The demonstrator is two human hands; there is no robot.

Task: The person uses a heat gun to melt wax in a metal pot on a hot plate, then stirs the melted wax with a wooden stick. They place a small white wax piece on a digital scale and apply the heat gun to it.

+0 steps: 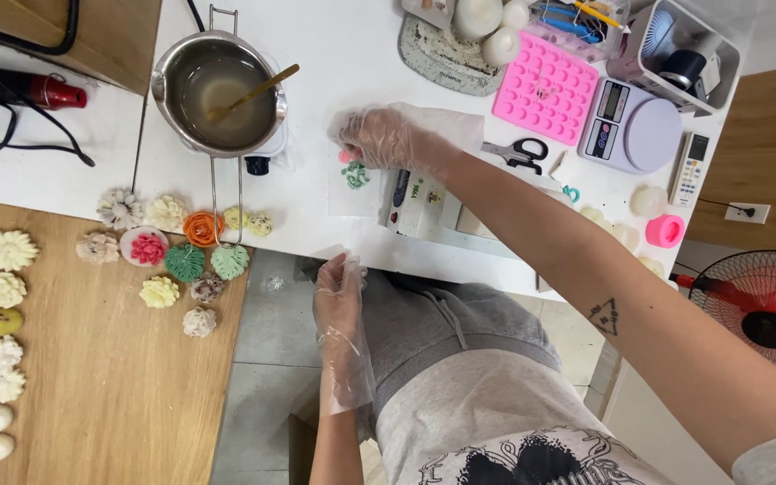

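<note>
pot (219, 94): steel, clear liquid inside, gold spoon (253, 93) leaning in it
mould (546, 88): pink, by the scale (630, 130)
scissors (518, 153): black handles, on the white table (352, 54)
fan (765, 314): red, at right
flowers (163, 256): coloured pieces along the wooden bench (110, 395)

Gloved right hand (379, 136) touches a green flower piece (356, 175) on white table (334, 54)

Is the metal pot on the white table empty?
No, the metal pot holds a cloudy liquid, with a gold spoon resting in it.
</note>
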